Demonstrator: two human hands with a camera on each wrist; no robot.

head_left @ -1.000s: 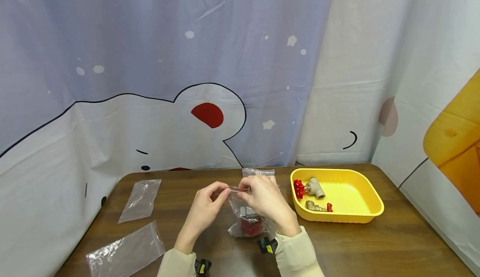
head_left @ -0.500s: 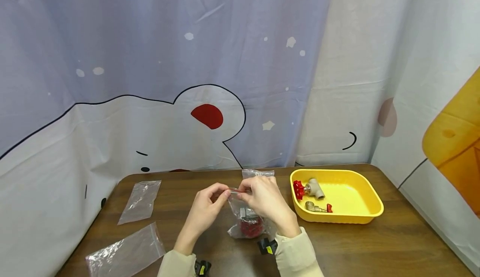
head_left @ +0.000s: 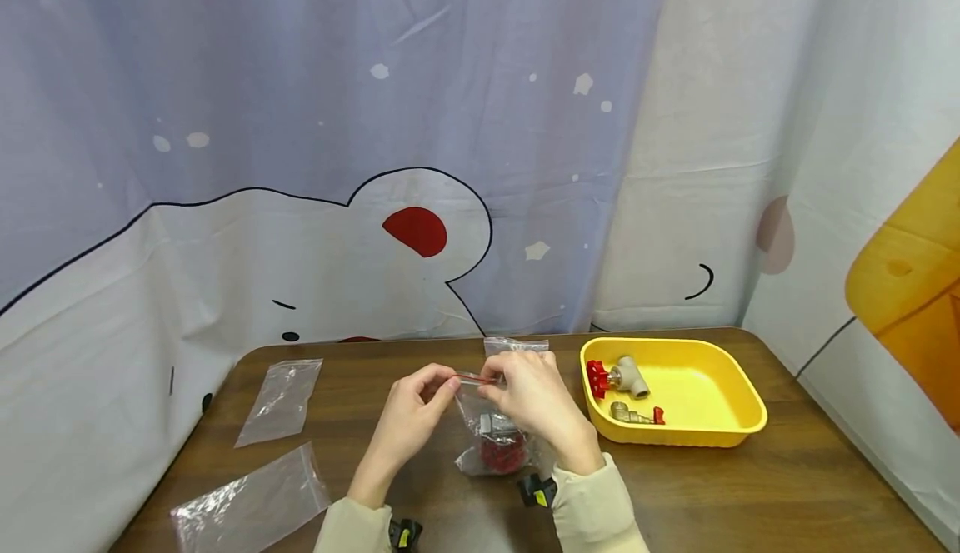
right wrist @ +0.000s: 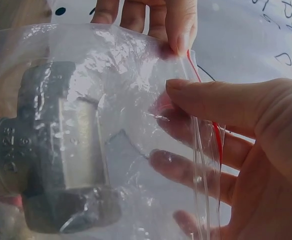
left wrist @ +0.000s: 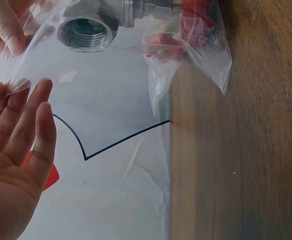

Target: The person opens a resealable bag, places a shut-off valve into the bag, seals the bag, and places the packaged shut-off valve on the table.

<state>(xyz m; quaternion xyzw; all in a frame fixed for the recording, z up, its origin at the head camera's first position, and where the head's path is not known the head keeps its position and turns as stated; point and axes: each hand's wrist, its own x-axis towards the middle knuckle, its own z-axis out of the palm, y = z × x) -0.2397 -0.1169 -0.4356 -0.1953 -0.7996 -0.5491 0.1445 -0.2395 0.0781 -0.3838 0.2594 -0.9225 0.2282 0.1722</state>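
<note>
A clear zip bag (head_left: 472, 407) with a red zip line hangs from both hands over the table. Inside it is a metal valve (right wrist: 61, 145) with a threaded hexagonal end and a red handwheel (head_left: 502, 453). My left hand (head_left: 412, 413) pinches one end of the zip edge between thumb and index finger, the other fingers loosely bent. Further along the same edge, my right hand (head_left: 536, 399) pinches the plastic between thumb and index finger. Its remaining fingers lie behind the clear film in the right wrist view. The right hand covers part of the bag in the head view.
Two flat clear zip bags lie at left, a smaller one (head_left: 281, 401) behind a larger one (head_left: 253, 499). Beyond my right hand, another clear bag's top (head_left: 517, 343) shows. On the right, a yellow tray (head_left: 720, 436) holds a grey valve (head_left: 628, 376) and a small brass valve (head_left: 626, 412).
</note>
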